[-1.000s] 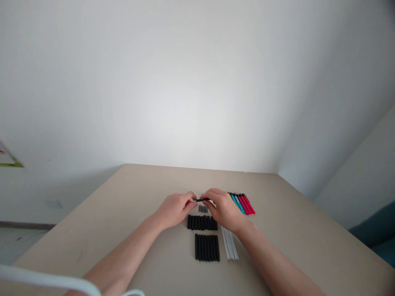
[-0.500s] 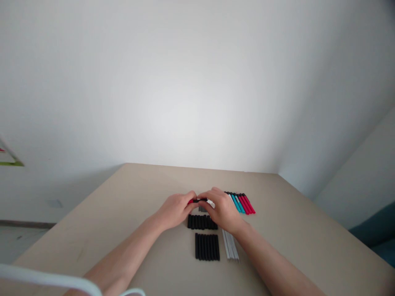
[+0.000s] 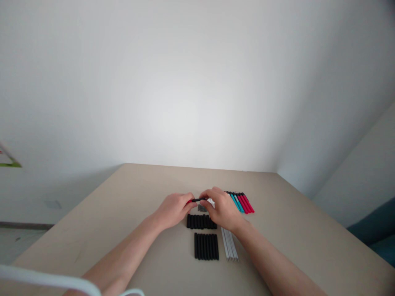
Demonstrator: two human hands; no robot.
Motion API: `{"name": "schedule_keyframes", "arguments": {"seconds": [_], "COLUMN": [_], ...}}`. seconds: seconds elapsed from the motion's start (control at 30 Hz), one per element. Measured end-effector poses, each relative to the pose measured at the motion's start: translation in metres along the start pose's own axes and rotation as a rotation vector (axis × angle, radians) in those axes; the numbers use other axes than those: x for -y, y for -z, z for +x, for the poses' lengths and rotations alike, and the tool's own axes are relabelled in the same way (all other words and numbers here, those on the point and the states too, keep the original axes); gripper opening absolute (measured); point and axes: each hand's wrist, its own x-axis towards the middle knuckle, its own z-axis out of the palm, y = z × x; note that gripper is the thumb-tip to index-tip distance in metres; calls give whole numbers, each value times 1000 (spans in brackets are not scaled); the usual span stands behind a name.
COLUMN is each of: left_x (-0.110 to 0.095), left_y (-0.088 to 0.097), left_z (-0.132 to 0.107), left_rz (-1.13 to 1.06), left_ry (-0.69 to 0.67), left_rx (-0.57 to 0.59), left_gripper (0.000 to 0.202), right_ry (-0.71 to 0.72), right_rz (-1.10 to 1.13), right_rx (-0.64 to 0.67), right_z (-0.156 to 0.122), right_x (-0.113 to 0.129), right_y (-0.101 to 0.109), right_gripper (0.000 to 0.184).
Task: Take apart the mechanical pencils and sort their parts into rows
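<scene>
My left hand [image 3: 174,209] and my right hand [image 3: 222,209] meet over the middle of the beige table [image 3: 129,205]. Both are closed on one thin pen [image 3: 197,200], black with a red end at the left fingers. It is held level, just above the table. Beneath the hands lie two rows of black tubes, a far row [image 3: 200,222] and a near row [image 3: 206,246]. A few small grey pieces [image 3: 202,208] lie between the hands.
A bundle of white sticks [image 3: 231,246] lies right of the near black row. Finished pens in teal and red [image 3: 242,202] lie in a row beyond my right hand. A white curved bar [image 3: 46,279] crosses the lower left corner.
My right hand has slid a little left along the pen toward my left hand. The left hand has hardly moved.
</scene>
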Motion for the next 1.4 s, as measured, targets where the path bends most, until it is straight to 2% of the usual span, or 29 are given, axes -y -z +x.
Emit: {"name": "schedule_keyframes", "arguments": {"seconds": [0.07,0.2,0.33,0.47,0.63,0.73,0.9,1.0,1.13,1.27,1.4], "left_x": [-1,-1,-1,-1,-3,-4,-4,-4,-4,-3,-4], "left_y": [1,1,0,1,1,2,2,2,3,3,3], "left_z": [0,0,0,0,-1,-1,-1,-1,-1,-1,-1], "left_rz": [1,9,18,41,53,58,56,59,57,48,39], "left_ry": [-3,-3,-25,-35,-40,-37,-43,-35,-37,-38,-39], "left_rx": [4,4,-1,-10,-10,-6,-7,-7,-2,1,9], "left_gripper": [26,27,29,29,29,30,31,30,31,31,31], "right_ry": [13,-12,14,0,19,4,47,43,68,77,88], "right_rz": [0,-65,-32,-86,-51,-76,-22,-49,-10,-45,-30], "right_rx": [7,25,30,50,44,46,47,58,53,67,61], "right_z": [0,0,0,0,1,1,0,0,0,0,1], "right_x": [0,0,0,-1,0,-1,-2,-4,-4,-4,-4], "right_y": [1,2,1,1,1,1,2,2,2,2,1], "right_gripper": [10,24,15,31,24,34,18,28,16,26,20]}}
